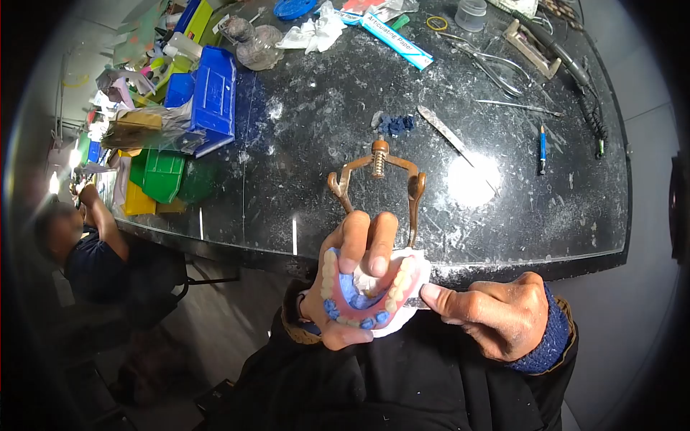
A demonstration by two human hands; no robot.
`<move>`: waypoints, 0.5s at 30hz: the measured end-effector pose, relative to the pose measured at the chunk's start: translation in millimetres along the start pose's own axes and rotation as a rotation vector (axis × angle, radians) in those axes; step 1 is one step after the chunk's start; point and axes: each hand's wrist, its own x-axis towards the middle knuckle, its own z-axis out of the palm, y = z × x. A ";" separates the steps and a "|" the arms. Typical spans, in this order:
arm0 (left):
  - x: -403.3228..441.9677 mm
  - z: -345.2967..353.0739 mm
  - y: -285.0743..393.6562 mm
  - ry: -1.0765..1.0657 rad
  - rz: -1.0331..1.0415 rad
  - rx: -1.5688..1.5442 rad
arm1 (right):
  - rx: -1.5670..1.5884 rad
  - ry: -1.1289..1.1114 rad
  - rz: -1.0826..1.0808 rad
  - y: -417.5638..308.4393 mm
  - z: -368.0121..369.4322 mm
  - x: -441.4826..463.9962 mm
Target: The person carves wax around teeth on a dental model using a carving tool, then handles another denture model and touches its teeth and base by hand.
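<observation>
Two bare hands were visible in the head view, both at the near edge of a black, powder-dusted tabletop [287,172]; the left hand [316,291] was clasped round a horseshoe-shaped pink denture model with cream teeth, blue patches and a white base [397,293], its fingers over the inner side and its thumb along the front teeth; the model was held in front of the person's black garment [359,391]. The right hand [499,316] pinched a small flat metal blade [415,303], mostly hidden by the thumb; the blade lay against the side of the white base.

A copper-coloured metal frame with a spring [379,154] rose beyond the left hand; its lower parts passed behind the fingers and the model. Dark blue crumbled pieces [397,125] lay just beyond the frame; a long flat metal spatula [447,131] lay to their right; a blue pen-shaped tool [543,151] lay farther right. A blue plastic bin [215,97] stood at the left; another person in dark clothing [93,255] was seated beyond the left edge, well apart.
</observation>
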 end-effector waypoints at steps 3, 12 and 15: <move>0.0 0.7 1.7 0.016 0.009 0.063 | 0.094 0.075 -0.035 3.9 5.6 0.9; 2.4 6.4 3.1 0.450 0.122 0.432 | -0.264 0.245 0.022 1.6 -5.9 2.6; 1.5 8.6 0.5 0.491 0.138 0.498 | -0.254 0.244 0.004 0.5 5.0 6.8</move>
